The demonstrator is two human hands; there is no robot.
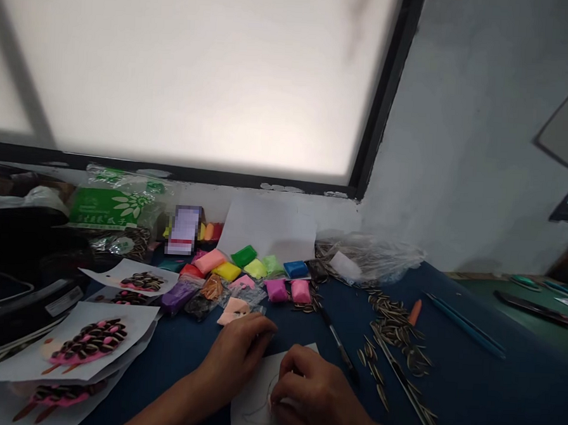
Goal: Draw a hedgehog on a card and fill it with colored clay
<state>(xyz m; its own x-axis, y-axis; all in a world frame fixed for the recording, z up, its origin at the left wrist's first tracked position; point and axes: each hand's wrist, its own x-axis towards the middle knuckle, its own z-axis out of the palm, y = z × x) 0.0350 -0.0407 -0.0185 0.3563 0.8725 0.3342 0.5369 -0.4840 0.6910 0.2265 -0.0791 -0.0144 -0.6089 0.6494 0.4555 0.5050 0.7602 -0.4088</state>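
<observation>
My right hand (315, 392) is closed in a pinch over a white sheet of paper (247, 417) with a curved pencil outline. A tiny pale bit shows at its fingertips, too small to name. Left of it and farther back, my left hand (243, 343) has its fingers bent together and pointing down by the paper's upper edge; the fingertips are hidden. Just beyond that hand lies an opened packet of peach modelling clay (235, 310). A black pen (338, 345) rests right of the paper, near loose striped sunflower seeds (392, 320).
Wrapped clay packets in several colours, one blue (295, 268), lie at the back. Printed pictures (91, 345) are stacked at left, near a green seed bag (108, 203) and a phone (184, 229). A clear bag of seeds (367, 258) and blue tweezers (466, 325) lie right.
</observation>
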